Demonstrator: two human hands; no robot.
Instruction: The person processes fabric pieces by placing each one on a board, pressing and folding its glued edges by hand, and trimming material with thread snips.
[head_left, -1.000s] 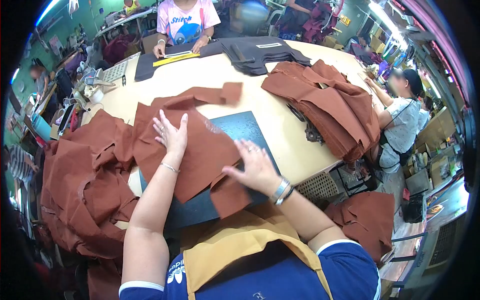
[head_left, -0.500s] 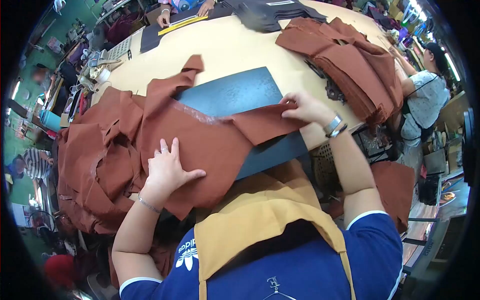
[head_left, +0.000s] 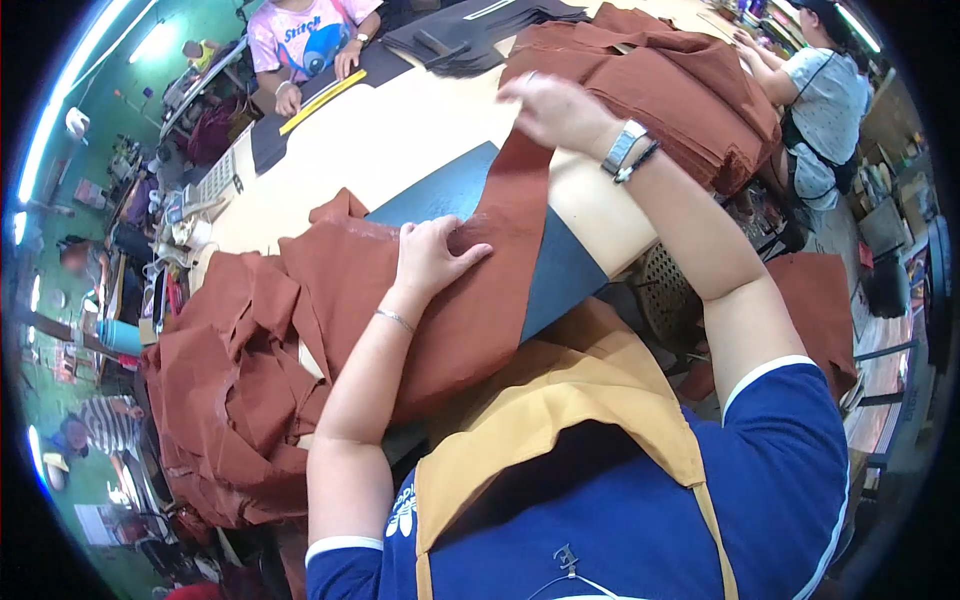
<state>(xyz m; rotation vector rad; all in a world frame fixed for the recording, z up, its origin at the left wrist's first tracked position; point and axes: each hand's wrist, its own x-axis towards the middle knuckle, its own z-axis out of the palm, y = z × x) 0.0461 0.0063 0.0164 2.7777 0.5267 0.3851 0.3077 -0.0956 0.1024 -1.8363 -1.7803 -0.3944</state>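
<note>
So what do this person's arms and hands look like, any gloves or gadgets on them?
No gloves or cables show. The blue sleeves are short and white-edged. The left hand has a thin silvery bracelet at its wrist; the right hand, a wide silvery band, perhaps a watch, and a dark bracelet.

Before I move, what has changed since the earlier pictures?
The right hand took hold of the cloth's strip, then swung it from the right to point away, past the mat's far edge; blur hides whether it still grips. The left hand, open on the cloth, slid right and away. The left pile and right stack look unmoved.
</note>
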